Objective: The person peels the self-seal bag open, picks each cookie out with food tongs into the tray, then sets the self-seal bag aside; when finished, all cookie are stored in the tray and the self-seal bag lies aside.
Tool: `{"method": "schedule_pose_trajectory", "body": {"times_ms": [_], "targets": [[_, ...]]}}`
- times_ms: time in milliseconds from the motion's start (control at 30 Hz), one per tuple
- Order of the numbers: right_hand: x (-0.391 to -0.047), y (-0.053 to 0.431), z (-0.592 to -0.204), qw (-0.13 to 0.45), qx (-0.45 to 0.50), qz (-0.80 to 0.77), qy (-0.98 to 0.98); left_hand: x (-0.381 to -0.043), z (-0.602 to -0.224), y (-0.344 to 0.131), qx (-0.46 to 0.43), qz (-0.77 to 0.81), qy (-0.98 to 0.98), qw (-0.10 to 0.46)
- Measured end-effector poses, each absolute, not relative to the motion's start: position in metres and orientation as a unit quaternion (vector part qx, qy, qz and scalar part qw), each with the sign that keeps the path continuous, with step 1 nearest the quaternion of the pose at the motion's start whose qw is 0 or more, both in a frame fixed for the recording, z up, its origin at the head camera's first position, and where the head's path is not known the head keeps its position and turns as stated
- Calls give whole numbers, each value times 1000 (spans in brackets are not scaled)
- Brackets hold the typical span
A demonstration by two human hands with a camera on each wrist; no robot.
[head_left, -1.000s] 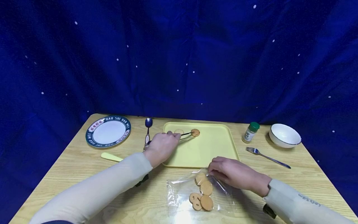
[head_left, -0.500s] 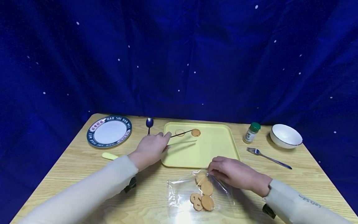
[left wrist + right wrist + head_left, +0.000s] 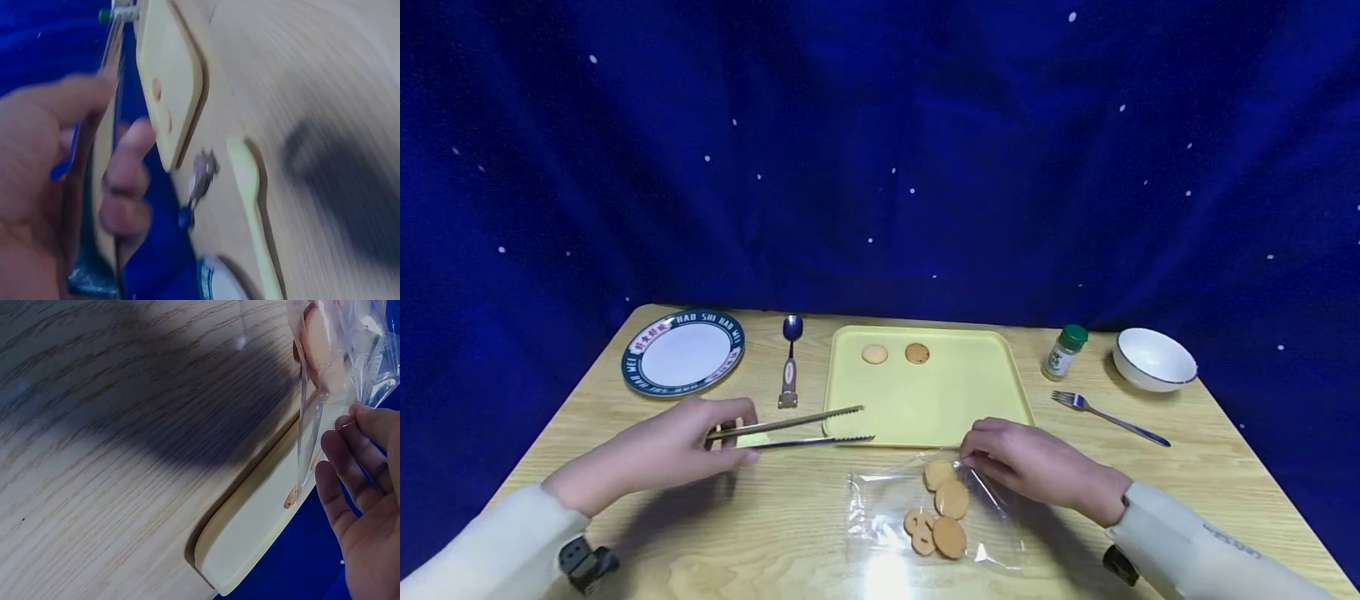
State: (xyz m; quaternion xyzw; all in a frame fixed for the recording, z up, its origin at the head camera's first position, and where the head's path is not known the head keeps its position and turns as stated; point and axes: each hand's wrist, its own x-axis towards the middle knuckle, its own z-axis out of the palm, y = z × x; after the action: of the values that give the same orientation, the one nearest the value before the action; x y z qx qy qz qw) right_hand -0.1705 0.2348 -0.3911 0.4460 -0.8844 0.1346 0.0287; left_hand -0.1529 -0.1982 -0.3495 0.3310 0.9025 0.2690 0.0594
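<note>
Left hand (image 3: 688,437): you grip tongs (image 3: 808,418), now withdrawn empty
Cookies (image 3: 917,353): two placed on tray (image 3: 955,400) beyond that hand
Right hand (image 3: 1037,462): pinching bag (image 3: 880,504)

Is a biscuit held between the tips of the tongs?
No, the tongs in the left hand stand open, with nothing gripped between their tips.

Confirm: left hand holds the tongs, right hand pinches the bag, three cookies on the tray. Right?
Wrong count: the head view shows two cookies on the tray, not three. Left hand holds the tongs, right hand pinches the bag: correct.
</note>
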Motion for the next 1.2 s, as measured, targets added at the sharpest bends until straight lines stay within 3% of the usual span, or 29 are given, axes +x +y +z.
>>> {"method": "schedule_pose_trajectory", "body": {"times_ms": [167, 367, 900, 1200], "targets": [[-170, 233, -391, 23, 446, 140, -884, -137, -356, -221, 389, 326, 853, 124], [-170, 235, -388, 28, 444, 139, -885, -130, -372, -207, 405, 333, 833, 174], [-170, 231, -389, 20, 444, 137, -885, -127, -402, -137, 329, 339, 868, 154], [-172, 230, -389, 23, 450, 131, -883, -130, -406, -118, 311, 380, 852, 183]]}}
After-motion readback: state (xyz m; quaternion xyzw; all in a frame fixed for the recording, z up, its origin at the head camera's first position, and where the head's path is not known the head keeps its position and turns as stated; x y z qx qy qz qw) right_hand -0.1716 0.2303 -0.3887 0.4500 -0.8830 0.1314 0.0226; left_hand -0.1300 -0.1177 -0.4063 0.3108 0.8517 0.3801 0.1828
